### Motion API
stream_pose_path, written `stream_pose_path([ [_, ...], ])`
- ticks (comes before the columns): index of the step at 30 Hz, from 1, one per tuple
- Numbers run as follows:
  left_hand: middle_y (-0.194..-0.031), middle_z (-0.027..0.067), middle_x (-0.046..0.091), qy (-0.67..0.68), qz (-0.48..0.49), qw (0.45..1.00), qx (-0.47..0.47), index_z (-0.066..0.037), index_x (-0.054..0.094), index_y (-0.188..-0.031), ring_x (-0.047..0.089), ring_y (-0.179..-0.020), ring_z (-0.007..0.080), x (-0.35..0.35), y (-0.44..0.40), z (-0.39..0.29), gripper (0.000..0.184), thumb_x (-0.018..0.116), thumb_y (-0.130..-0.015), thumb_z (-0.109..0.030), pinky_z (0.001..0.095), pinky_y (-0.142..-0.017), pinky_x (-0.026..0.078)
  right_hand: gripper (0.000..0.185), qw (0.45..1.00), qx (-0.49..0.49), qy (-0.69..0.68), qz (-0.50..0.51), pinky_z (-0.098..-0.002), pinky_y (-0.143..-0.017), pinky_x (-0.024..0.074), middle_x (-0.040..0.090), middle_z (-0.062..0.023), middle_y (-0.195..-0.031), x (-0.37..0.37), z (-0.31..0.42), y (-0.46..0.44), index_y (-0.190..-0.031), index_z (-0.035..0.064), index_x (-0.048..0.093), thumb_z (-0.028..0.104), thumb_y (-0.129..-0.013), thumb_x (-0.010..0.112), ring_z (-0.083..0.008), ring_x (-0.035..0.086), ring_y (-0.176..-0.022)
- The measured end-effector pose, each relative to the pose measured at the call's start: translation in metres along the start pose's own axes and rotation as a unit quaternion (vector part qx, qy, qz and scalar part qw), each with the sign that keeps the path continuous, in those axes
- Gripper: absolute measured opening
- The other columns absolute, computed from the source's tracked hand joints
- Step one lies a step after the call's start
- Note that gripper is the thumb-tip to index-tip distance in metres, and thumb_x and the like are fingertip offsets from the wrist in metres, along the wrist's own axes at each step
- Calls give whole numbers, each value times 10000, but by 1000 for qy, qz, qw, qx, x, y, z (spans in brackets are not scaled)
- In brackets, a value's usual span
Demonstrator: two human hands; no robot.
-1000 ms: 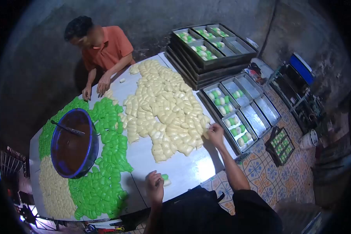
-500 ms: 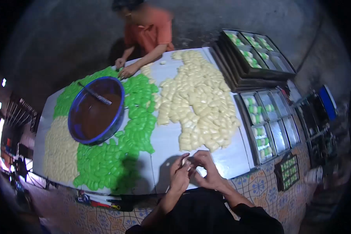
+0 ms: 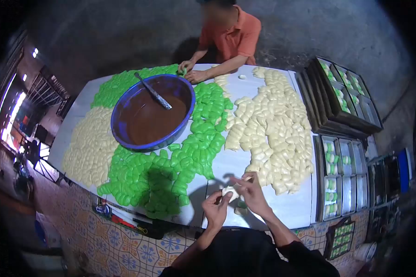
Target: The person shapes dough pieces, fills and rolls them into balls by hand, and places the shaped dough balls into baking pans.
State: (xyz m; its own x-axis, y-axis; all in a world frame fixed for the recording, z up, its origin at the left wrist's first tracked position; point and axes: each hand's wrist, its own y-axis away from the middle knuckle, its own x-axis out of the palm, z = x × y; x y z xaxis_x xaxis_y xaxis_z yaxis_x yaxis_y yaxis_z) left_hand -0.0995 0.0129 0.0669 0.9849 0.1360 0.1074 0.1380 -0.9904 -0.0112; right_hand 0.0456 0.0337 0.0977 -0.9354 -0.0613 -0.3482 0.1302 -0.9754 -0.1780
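Observation:
A flattened piece of white dough (image 3: 230,193) is pinched between the thumb and fingers of my left hand (image 3: 215,210), just over the table's front edge. Beside it, my right hand (image 3: 254,197) has its fingers stretched out and apart, the tips close above the dough; whether they touch it I cannot tell. Below my hands lies a small greenish piece (image 3: 241,207), partly hidden. Cream dough pieces (image 3: 282,138) spread beyond my right hand, and green dough pieces (image 3: 198,152) lie ahead to the left.
A blue basin (image 3: 118,134) of brown filling, with a spoon (image 3: 155,92) in it, stands among the dough. Across the white table (image 3: 226,166), a person (image 3: 235,37) in orange handles green dough. Divided trays (image 3: 344,184) and stacked trays (image 3: 328,106) line the right side.
My hands have parted slightly, and the white dough now shows spread flat in the left one. The view has swung left, so the table appears farther right.

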Motion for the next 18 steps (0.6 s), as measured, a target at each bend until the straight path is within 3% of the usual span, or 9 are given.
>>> stream_pose_path([
  [2, -875, 56, 661, -113, 52, 992, -17, 10, 675, -949, 603, -768, 109, -9, -4, -6, 118, 664, -845, -43, 235, -701, 475, 472, 999, -27, -41, 11, -387, -903, 384, 308, -164, -1281, -6, 8, -14, -1287, 123, 552, 415, -922, 491, -282, 381, -1130],
  [5, -957, 60, 652, 452, 97, 860, -216, -8, 645, -1021, 620, -847, 141, -8, -10, 1, 178, 649, -863, -90, 264, -766, 499, 445, 980, -111, -140, 92, -407, -953, 376, 345, -184, -1317, 27, -11, -15, -1199, 103, 597, 397, -864, 589, -314, 337, -1224],
  [6, -1103, 67, 607, 518, 128, 799, -276, -18, 571, -1154, 591, -989, 165, -13, -15, 2, 312, 621, -889, -176, 314, -866, 482, 545, 984, -151, -52, 81, -401, -965, 381, 379, -147, -1320, 34, -18, -19, -1295, 93, 493, 327, -831, 661, -274, 386, -1202],
  [7, -1244, 90, 531, 455, 111, 836, -285, 8, 458, -1281, 522, -1121, 187, -12, -16, -1, 585, 635, -869, -368, 352, -977, 414, 615, 981, -91, -139, 102, -392, -967, 380, 384, -128, -1318, 31, -21, -21, -1336, 90, 424, 312, -822, 677, -259, 399, -1191],
  [9, -1239, 100, 536, 614, 194, 712, -282, 20, 427, -1312, 517, -1118, 222, -19, -30, -4, 823, 625, -791, -585, 368, -956, 422, 775, 939, 32, -309, 145, -374, -972, 378, 393, -91, -1315, 26, -7, -33, -1419, 83, 286, 282, -802, 711, -228, 426, -1170],
  [10, -1320, 164, 478, 642, 268, 682, -225, 87, 365, -1340, 461, -1194, 288, -21, -46, -8, 1151, 615, -621, -775, 429, -1007, 372, 1016, 919, 27, -332, 210, -334, -974, 367, 367, -62, -1351, 19, -43, -36, -1473, 70, 71, 303, -761, 757, -208, 433, -1174],
  [13, -1335, 199, 460, 526, 367, 755, -134, 90, 326, -1362, 437, -1238, 283, -36, -124, -38, 1164, 612, -636, -775, 427, -1071, 309, 1367, 911, 86, -343, 212, -417, -972, 341, 196, -73, -1467, 22, -50, -46, -1503, 127, 9, 805, -523, 678, -230, 227, -1344],
  [15, -1235, 217, 549, 274, 215, 937, 5, 119, 466, -1253, 569, -1070, 286, -70, -197, -50, 874, 456, -860, -661, 424, -955, 436, 1357, 912, 92, -375, 142, -417, -899, 390, 196, -77, -1464, 23, -47, -51, -1509, 193, 18, 837, -495, 648, -226, 308, -1229],
  [18, -966, 162, 660, -305, 34, 949, -69, 38, 623, -1071, 647, -851, 226, -119, -313, -74, 665, 331, -964, -550, 364, -789, 479, 1244, 932, 89, -340, 86, -431, -912, 393, 239, -81, -1451, 23, -52, -53, -1505, 205, 76, 753, -575, 693, -217, 327, -1232],
])
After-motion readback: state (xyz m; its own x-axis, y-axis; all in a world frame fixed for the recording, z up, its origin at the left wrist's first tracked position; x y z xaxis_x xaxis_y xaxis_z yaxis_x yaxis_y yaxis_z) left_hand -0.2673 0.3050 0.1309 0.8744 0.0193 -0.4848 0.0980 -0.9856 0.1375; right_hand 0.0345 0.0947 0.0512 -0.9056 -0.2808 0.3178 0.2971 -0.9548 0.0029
